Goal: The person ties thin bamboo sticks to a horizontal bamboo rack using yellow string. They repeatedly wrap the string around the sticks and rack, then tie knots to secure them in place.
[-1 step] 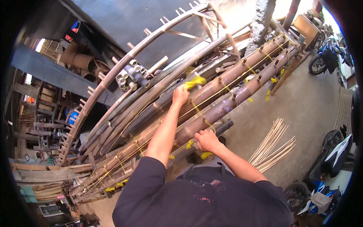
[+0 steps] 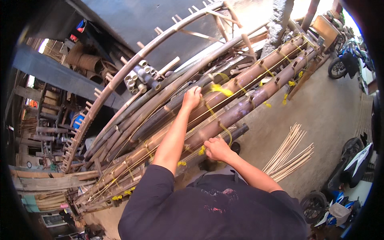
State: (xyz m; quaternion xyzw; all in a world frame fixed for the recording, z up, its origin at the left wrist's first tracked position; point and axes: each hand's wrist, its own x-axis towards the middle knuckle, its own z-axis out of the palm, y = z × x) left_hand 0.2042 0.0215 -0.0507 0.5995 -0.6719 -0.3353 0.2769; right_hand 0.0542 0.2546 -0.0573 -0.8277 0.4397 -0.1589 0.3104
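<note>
Left hand (image 2: 192, 98) gripping far bamboo pole (image 2: 240, 82) | right hand (image 2: 217, 149) closed on yellow cord (image 2: 224, 130) | poles likely stiff, heavy, slick; I'd grip beside lashings.

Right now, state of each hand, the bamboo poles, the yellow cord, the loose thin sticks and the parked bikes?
left hand: reached out, gripping the upper brown bamboo pole
right hand: closed by a yellow tie on the lower pole
thick brown bamboo poles: stacked side by side, slanted, bound
yellow cord: knotted around the poles, ends loose
thin pale bamboo sticks: lying loose, fanned on the concrete floor
motorbikes: parked
</note>
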